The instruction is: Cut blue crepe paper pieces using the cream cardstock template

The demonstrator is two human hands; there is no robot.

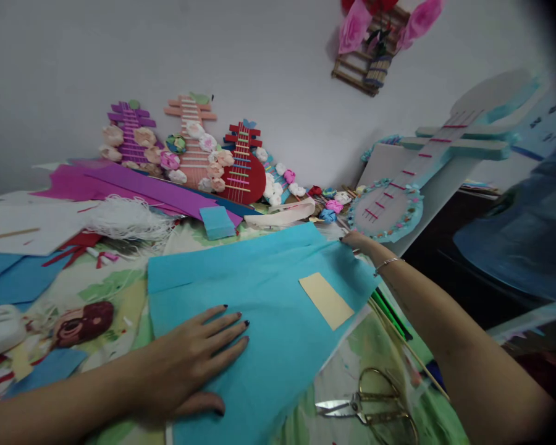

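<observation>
A large sheet of turquoise crepe paper [259, 309] spreads over the table in front of me. My left hand [199, 352] lies flat on its left part, fingers spread and holding nothing. At the sheet's far right edge, my right hand [359, 241] pinches the paper, which creases towards it; part of its fingers is hidden. A small cream paper rectangle [327, 301] rests on the sheet between my hands. Gold-handled scissors [359, 405] lie partly open on the table, below my right forearm.
Several decorated lute-shaped crafts, one red [250, 176], lean along the wall. A larger white-and-blue one [389, 204] stands at right. White string [125, 219], purple sheets [143, 185] and a small blue paper stack [217, 222] lie behind. A white device [0, 330] sits left.
</observation>
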